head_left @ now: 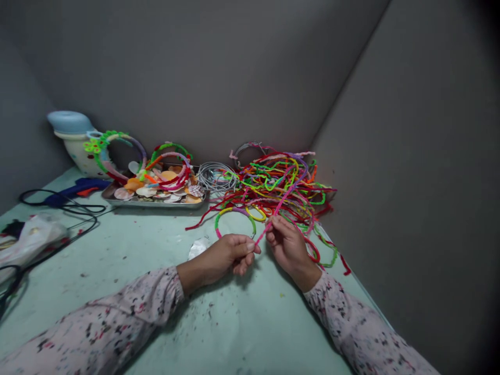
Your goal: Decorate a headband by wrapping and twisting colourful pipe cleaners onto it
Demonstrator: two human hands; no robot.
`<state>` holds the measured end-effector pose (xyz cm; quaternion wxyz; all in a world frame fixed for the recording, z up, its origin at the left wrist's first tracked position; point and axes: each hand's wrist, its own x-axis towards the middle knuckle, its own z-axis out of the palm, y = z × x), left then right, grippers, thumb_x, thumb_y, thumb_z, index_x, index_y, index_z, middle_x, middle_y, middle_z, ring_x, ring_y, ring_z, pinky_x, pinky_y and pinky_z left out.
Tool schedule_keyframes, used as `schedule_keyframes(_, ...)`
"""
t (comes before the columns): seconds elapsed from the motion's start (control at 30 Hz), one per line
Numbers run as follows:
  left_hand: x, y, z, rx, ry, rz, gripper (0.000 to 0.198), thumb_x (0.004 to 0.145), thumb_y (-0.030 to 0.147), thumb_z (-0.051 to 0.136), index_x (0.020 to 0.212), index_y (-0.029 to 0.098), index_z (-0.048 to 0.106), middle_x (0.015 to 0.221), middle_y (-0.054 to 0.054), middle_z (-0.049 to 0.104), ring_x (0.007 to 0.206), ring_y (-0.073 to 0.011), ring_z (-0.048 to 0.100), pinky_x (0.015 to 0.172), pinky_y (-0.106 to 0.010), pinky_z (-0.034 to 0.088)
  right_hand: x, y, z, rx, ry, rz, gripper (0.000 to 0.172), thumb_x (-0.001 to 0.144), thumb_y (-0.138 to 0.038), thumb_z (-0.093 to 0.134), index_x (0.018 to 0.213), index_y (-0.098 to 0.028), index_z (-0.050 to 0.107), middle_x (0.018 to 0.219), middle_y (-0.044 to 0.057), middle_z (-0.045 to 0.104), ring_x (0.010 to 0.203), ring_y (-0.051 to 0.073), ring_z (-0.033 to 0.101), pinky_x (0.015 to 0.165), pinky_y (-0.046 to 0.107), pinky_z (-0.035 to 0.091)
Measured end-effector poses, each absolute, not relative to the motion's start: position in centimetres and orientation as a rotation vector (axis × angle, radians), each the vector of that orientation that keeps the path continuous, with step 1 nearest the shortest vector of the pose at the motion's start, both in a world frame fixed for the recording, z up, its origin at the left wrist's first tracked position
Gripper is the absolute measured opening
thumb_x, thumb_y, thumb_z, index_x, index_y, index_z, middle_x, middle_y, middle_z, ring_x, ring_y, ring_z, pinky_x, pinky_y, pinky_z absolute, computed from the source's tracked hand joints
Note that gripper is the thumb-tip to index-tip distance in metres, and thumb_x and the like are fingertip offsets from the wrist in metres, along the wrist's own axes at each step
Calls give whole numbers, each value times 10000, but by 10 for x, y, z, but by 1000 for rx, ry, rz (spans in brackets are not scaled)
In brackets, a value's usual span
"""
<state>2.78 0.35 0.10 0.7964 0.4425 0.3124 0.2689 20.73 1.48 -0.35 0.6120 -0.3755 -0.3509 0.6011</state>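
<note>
A pink pipe cleaner point(263, 235) stretches between my two hands above the table. Its lower end is pinched by the thumb and fingers of my left hand point(230, 254). My right hand point(288, 247) grips it higher up, and the strand runs on toward the pile behind, turning purple farther along. Just beyond my left hand lies a ring point(219, 221) wrapped in green, yellow, purple and pink, partly hidden by that hand. A crumpled silvery piece point(199, 247) rests beside my left wrist.
A tangled heap of coloured pipe cleaners point(269, 177) sits at the back, next to coiled grey wire point(217, 177). Left of it, a metal tray point(156, 204) holds shells and wrapped rings. A blue tool point(74, 191), black cable point(96, 221), plastic bag point(37, 237) and blue-lidded container point(80, 151) stand farther left.
</note>
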Motion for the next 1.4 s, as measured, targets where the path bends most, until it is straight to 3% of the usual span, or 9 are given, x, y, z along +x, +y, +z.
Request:
schedule_keyframes(0.13, 26, 2, 1, 868, 623, 543, 247, 802, 345, 697, 862, 111, 643, 569, 39, 551, 403, -25, 446, 405, -150, 309, 208, 14, -4, -851, -835, 1390, 204, 709, -329, 760, 747, -195, 610, 655, -44, 532, 503, 62, 456, 437, 168, 367)
schedule_keyframes(0.33, 27, 0, -1, 859, 627, 574, 244, 792, 331, 715, 847, 108, 634, 724, -33, 677, 443, -36, 522, 426, -156, 365, 207, 12, -4, -916, -984, 1300, 257, 780, -427, 698, 750, -197, 587, 632, -43, 543, 495, 71, 464, 434, 186, 328)
schedule_keyframes(0.77, 30, 0, -12, 951, 609, 553, 280, 868, 376, 613, 794, 108, 582, 775, -98, 720, 469, -71, 587, 405, -164, 348, 225, 23, 17, -918, -875, 1112, 251, 722, -390, 733, 733, -210, 558, 618, -57, 499, 477, 72, 447, 415, 202, 324)
schedule_keyframes(1.07, 30, -3, -7, 988, 581, 486, 287, 860, 410, 617, 842, 125, 581, 719, -67, 697, 489, -89, 604, 420, -177, 330, 228, 29, 10, -840, -705, 1261, 232, 676, -303, 776, 715, -209, 567, 658, -70, 550, 489, 54, 462, 435, 184, 390)
schedule_keyframes(1.4, 29, -5, -5, 1042, 600, 460, 254, 841, 371, 651, 855, 128, 580, 744, -34, 664, 502, -53, 569, 458, -165, 361, 224, 26, 6, -848, -771, 1266, 192, 722, -328, 755, 737, -210, 604, 658, -55, 546, 516, 67, 462, 448, 175, 391)
